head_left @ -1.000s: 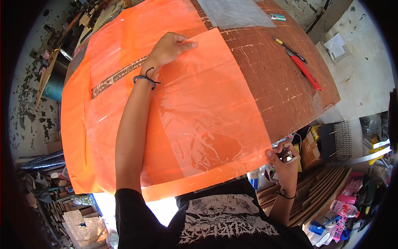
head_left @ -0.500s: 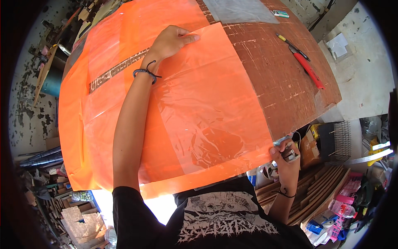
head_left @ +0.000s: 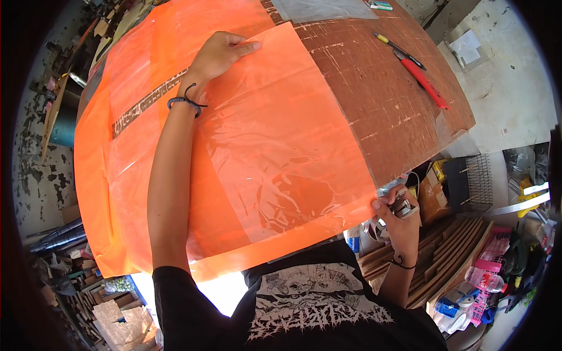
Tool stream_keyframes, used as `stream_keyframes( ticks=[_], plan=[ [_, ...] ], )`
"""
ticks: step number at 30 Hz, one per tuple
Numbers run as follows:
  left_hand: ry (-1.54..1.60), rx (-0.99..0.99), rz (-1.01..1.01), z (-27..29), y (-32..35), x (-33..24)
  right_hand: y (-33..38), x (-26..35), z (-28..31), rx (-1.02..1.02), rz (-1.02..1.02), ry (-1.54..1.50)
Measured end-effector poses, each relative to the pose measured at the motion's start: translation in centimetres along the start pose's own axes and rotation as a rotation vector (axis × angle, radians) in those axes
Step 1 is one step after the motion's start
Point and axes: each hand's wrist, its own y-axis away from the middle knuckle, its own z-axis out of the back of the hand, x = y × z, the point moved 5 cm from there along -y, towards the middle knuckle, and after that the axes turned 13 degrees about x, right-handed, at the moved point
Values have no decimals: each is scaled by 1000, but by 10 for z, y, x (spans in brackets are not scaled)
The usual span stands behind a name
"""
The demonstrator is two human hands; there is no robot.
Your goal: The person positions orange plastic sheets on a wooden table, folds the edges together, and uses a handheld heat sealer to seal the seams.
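Observation:
A large orange plastic sheet (head_left: 281, 128), glossy with clear film over part of it, covers much of the brown board table (head_left: 380, 105). My left arm reaches across it. At the sheet's far edge my left hand (head_left: 218, 57) is closed, thumb against the fingers with the edge between them. Low on the right, beside the sheet's near corner, my right hand (head_left: 399, 222) is closed around a small metallic tool (head_left: 405, 209). Its thumb and forefinger meet close to that corner. The tool's kind is mostly hidden by the fingers.
A red-handled cutter (head_left: 426, 82) and a yellow-and-black pen (head_left: 398, 49) lie on the board's right side. A grey translucent sheet (head_left: 325, 8) and a small green-and-white box (head_left: 379, 5) lie farther back. Curved wooden strips (head_left: 451, 257) are stacked below right.
The whole view has shifted slightly, so the table and both hands appear farther left. Both hands keep nearly the same places on the orange sheet.

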Motion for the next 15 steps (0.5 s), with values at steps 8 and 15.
stream_keyframes(
  ticks=[8, 15],
  plan=[
    [-11, 32, 83, -1, 0, 4, 2, 1, -1, 14, 7, 14],
    [6, 25, 19, -2, -1, 0, 4, 2, -1, -6, 3, -12]
  ],
)
